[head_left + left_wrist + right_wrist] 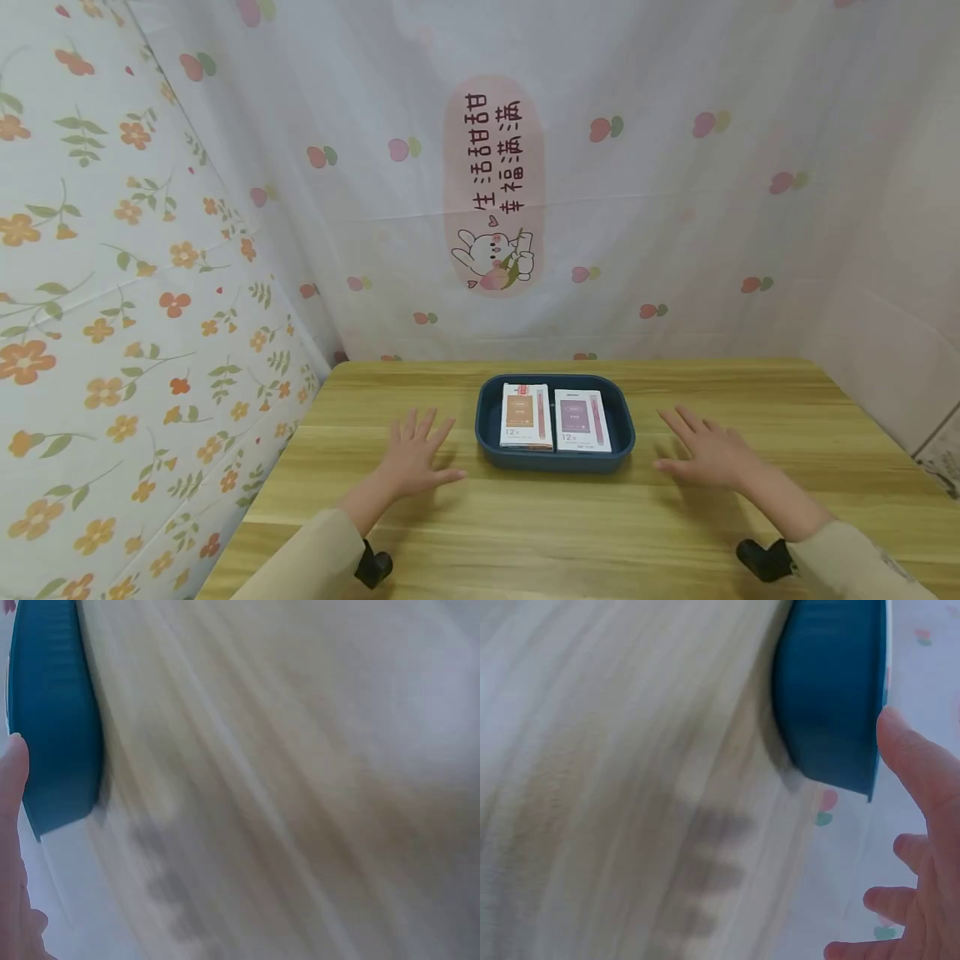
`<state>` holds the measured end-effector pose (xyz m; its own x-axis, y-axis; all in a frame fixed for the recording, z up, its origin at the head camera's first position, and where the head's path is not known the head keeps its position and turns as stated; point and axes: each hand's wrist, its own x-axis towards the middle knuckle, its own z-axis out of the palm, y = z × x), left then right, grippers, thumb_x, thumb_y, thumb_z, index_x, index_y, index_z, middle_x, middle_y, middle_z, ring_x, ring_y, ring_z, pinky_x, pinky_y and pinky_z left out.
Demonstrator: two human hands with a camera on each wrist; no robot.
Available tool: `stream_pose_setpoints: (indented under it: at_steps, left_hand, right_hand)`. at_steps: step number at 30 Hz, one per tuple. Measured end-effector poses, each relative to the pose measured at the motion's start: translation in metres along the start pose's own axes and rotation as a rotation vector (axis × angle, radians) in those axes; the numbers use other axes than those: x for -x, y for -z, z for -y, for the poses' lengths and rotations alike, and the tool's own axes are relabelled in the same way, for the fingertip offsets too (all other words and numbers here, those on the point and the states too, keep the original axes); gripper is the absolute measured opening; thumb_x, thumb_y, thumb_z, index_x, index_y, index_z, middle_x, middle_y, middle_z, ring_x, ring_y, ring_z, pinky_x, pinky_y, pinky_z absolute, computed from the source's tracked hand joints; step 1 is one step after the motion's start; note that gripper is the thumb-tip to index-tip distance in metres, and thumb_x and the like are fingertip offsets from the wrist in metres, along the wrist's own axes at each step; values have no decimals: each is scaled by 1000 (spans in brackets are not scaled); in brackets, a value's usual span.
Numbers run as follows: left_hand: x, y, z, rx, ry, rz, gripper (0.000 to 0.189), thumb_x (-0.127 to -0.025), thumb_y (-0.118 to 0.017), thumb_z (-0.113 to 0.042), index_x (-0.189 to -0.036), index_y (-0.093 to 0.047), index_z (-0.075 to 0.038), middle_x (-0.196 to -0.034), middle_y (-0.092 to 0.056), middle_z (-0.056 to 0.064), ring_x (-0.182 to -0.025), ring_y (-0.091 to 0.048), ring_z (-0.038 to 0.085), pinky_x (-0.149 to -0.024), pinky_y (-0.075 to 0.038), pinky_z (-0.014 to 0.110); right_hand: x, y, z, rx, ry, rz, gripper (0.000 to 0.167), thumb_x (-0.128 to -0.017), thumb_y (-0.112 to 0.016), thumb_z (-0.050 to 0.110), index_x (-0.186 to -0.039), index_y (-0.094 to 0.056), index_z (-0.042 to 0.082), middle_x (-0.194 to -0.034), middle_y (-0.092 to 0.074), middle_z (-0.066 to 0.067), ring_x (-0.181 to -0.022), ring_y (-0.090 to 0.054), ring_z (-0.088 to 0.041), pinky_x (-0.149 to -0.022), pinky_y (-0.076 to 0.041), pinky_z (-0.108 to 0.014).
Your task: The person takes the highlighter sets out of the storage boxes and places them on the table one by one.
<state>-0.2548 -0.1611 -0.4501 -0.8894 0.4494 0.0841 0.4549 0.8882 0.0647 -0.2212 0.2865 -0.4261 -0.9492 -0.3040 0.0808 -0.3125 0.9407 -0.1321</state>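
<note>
A dark blue plastic tray sits on the wooden table, with two white boxes lying side by side in it. The left box has an orange label, the right box a purple one; each is marked 12. To the left of the tray my left hand hovers with fingers spread, holding nothing. My right hand is spread likewise on the other side, apart from the tray. The right wrist view shows the tray's side wall beyond my thumb; in the left wrist view the wall appears too.
The wooden table extends around the tray on all sides. Behind it hangs a pale curtain with a rabbit print, and a flowered cloth hangs on the left. Both wrists carry black mounts.
</note>
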Motion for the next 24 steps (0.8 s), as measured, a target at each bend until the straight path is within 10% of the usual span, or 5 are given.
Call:
stream_pose_setpoints:
  at_steps: [24]
  left_hand:
    - [-60, 4, -23, 42, -40, 171, 81, -84, -36, -69, -148, -18, -22, -153, -14, 8, -137, -5, 44, -104, -9, 63]
  right_hand:
    - [-45, 15, 37, -61, 54, 60, 85, -79, -60, 57, -138, -36, 1, -136, -35, -32, -115, -40, -54, -89, -33, -64]
